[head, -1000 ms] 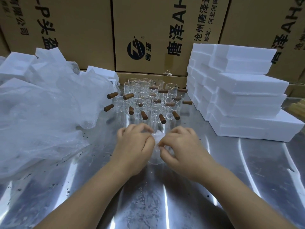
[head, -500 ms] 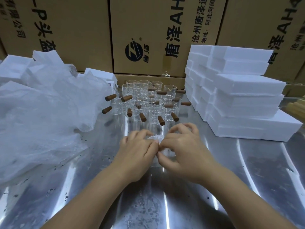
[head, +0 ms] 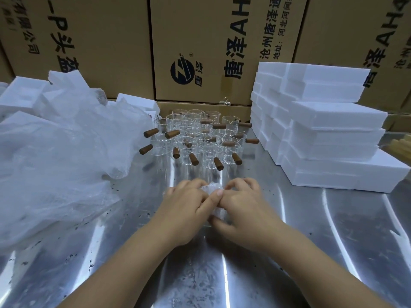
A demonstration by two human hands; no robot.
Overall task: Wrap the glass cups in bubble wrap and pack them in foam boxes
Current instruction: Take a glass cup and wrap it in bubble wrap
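On the table [head: 200, 274], the left hand [head: 184, 210] and right hand [head: 242, 210] met, fingers curled round a wrapped cup [head: 212, 188], fingertips pinching the wrap at its top. The cup sat between the palms, mostly hidden; whether it rested on the table could not be told. A slack pinch could let the wrap spring open. Just beyond stood the bare cups [head: 195, 138]; a forward nudge could topple them. Foam boxes [head: 329, 138] were stacked far right, a plastic heap [head: 55, 156] left.
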